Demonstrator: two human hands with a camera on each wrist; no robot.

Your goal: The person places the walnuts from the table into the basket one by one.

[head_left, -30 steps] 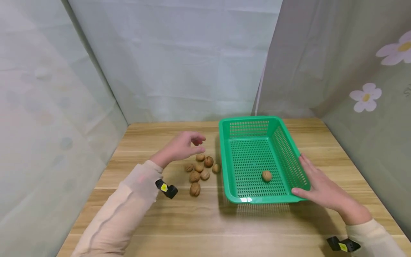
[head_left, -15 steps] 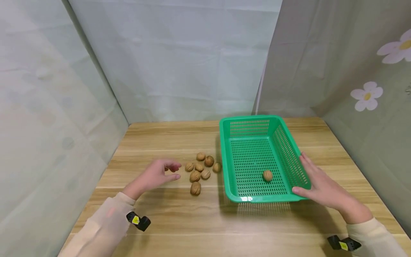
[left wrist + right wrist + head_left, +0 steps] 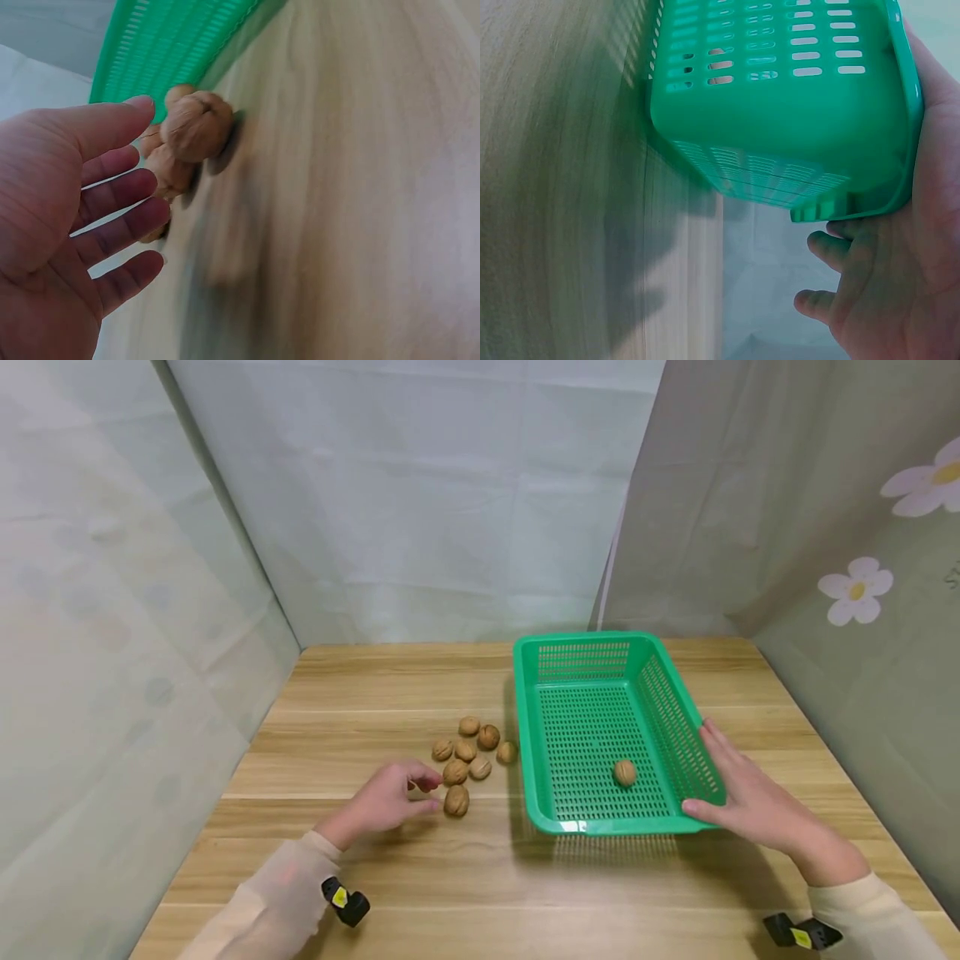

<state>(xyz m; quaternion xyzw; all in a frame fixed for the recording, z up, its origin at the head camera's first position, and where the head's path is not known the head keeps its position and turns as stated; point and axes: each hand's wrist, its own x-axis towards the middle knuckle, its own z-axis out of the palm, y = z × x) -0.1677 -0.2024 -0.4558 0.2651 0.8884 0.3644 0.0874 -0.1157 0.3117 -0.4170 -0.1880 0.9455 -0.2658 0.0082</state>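
My left hand (image 3: 393, 797) reaches toward the near-left end of a loose group of walnuts on the table. Its thumb and fingers are spread apart around the left side of the nearest walnut (image 3: 457, 800), with nothing held. In the left wrist view, that walnut (image 3: 197, 127) lies just beyond the thumb tip, and others partly hide behind it. A green perforated basket (image 3: 528, 752) stands right of the group, with one walnut (image 3: 624, 772) inside. My right hand (image 3: 757, 797) holds the basket's near right corner, thumb over the rim and fingers along the outer wall.
Several more walnuts, such as a darker walnut (image 3: 489, 737), lie between the left hand and the basket. One walnut (image 3: 507, 752) is close against the basket's left side. The wooden table (image 3: 480, 893) is bounded by hanging cloth (image 3: 420, 510) at the back and sides.
My left hand has drawn back from above the far walnuts, swung left and nearer, then moved right to the nearest walnut. The right hand and basket stay in place.
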